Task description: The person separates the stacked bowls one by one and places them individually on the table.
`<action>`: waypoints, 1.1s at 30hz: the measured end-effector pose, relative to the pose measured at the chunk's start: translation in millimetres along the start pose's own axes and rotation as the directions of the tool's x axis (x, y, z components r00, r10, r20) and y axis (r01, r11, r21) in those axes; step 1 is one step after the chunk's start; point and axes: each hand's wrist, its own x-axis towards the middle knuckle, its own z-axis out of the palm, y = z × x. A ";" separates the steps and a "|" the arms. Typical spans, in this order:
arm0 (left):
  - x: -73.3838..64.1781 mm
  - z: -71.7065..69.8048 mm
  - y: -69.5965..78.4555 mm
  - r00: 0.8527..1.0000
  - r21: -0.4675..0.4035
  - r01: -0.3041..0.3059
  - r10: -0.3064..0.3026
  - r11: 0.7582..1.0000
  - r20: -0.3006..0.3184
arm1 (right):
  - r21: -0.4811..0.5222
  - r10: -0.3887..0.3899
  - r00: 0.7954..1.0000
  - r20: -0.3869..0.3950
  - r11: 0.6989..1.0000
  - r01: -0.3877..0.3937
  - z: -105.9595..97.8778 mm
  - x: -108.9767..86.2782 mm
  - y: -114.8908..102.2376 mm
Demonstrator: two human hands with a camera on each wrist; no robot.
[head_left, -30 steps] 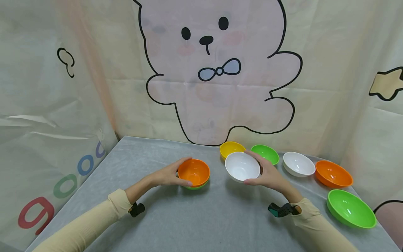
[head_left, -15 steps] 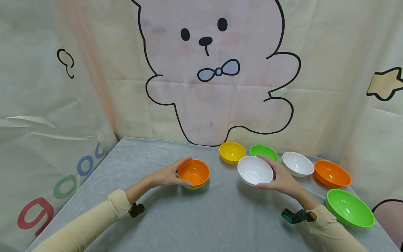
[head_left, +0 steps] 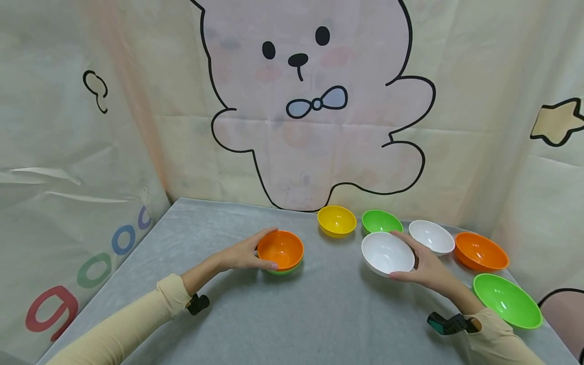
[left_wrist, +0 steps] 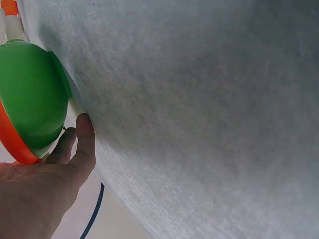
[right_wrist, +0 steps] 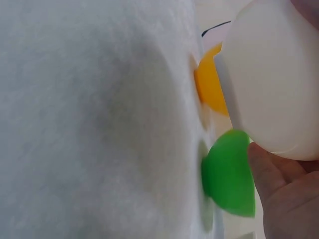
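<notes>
My left hand [head_left: 251, 253] grips an orange bowl [head_left: 281, 249] by its side, thumb in front and fingers behind. The orange bowl sits inside a green bowl [left_wrist: 32, 94], whose foot faces the table in the left wrist view. To the right, my right hand [head_left: 424, 266] holds a white bowl [head_left: 388, 253] by its right side, thumb at the near rim. This white bowl is raised over the table, its shadow below it. In the right wrist view its underside shows, with a small green bowl [right_wrist: 229, 172] and a yellow bowl [right_wrist: 212, 82] beyond.
A second white bowl [head_left: 431, 237], a larger orange bowl [head_left: 481, 251] and a large green bowl [head_left: 507, 300] stand along the right edge of the grey-covered table [head_left: 319, 314]. A printed cloth backdrop [head_left: 182, 152] hangs right behind the table.
My right hand has carried the white bowl to the right and slightly nearer, away from the yellow bowl to in front of the small green one. The left hand stays still.
</notes>
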 end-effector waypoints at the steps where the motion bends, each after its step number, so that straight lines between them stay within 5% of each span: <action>1: -0.1 0.0 -0.3 1.000 0.003 0.000 0.000 1.000 -0.001 | -0.002 -0.003 1.000 -0.006 1.000 0.003 -0.7 -2.4 0.8; 14: -0.4 -1.2 -1.7 1.000 0.002 -0.006 0.006 1.000 0.002 | -0.128 0.054 0.996 -0.064 0.990 -0.062 -18.2 -31.7 3.5; 21: 0.0 -1.2 -1.9 1.000 -0.006 -0.009 0.009 1.000 0.005 | -0.137 0.047 0.993 -0.107 0.989 -0.062 -23.7 -46.0 7.8; 33: -0.6 -1.3 -0.3 1.000 -0.015 -0.003 0.003 1.000 0.010 | -0.127 0.163 0.978 -0.131 0.976 -0.179 -30.2 -65.7 14.3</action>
